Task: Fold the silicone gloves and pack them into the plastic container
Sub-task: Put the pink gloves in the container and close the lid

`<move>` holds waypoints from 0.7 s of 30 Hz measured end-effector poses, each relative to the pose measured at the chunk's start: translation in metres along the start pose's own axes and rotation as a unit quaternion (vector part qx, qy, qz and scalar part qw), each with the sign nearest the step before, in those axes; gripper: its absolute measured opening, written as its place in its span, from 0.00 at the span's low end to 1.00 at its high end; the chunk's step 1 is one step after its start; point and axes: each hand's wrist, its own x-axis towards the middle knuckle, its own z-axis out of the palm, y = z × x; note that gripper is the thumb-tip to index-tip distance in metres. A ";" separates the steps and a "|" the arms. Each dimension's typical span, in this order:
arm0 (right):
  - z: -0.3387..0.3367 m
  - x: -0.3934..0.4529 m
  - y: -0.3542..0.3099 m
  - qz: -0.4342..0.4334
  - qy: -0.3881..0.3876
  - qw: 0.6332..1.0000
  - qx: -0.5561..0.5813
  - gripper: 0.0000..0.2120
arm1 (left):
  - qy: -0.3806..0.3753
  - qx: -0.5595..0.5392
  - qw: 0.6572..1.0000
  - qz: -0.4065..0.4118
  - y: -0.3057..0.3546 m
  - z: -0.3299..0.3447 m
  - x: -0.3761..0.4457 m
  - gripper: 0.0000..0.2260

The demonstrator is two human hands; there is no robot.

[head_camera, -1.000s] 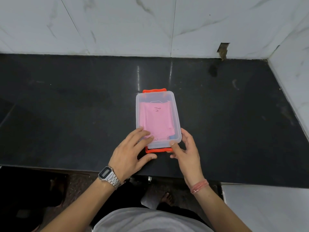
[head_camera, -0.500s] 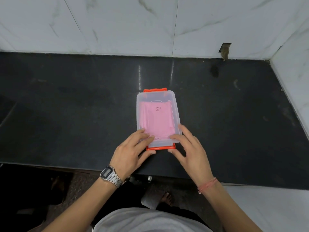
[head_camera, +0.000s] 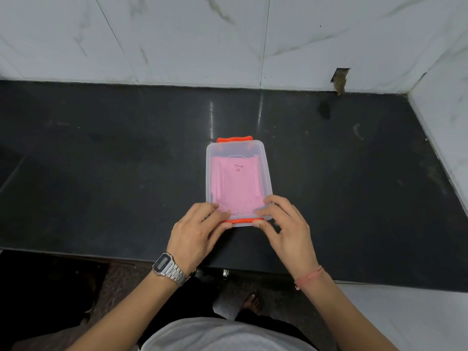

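Pressing on the near end of the lidded container (head_camera: 238, 182) on the bench (head_camera: 101, 173), both hands (head_camera: 195, 233) (head_camera: 288, 226) lay flat, closing on nothing, pink gloves (head_camera: 236, 186) inside.

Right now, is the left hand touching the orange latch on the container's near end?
Touching. The head view shows the left hand with fingers on the lid and its thumb tip against the near orange latch of the plastic container, no gap visible.

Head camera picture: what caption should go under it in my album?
Both hands, left and right, press the near orange latch on the lidded container.
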 end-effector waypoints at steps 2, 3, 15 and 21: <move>-0.001 0.000 0.000 0.042 -0.011 0.996 0.075 0.05 | -0.007 -0.068 0.997 -0.034 0.000 -0.002 0.001 0.14; -0.002 0.000 0.000 0.072 -0.010 0.990 0.118 0.05 | -0.004 -0.120 0.991 -0.060 0.000 -0.003 0.001 0.13; -0.010 0.035 0.014 0.336 -0.062 0.882 0.326 0.15 | -0.051 -0.598 0.611 -0.515 -0.007 -0.015 0.023 0.10; -0.009 0.075 0.021 0.314 -0.099 0.908 0.260 0.15 | -0.094 -0.569 0.643 -0.504 -0.026 -0.017 0.051 0.08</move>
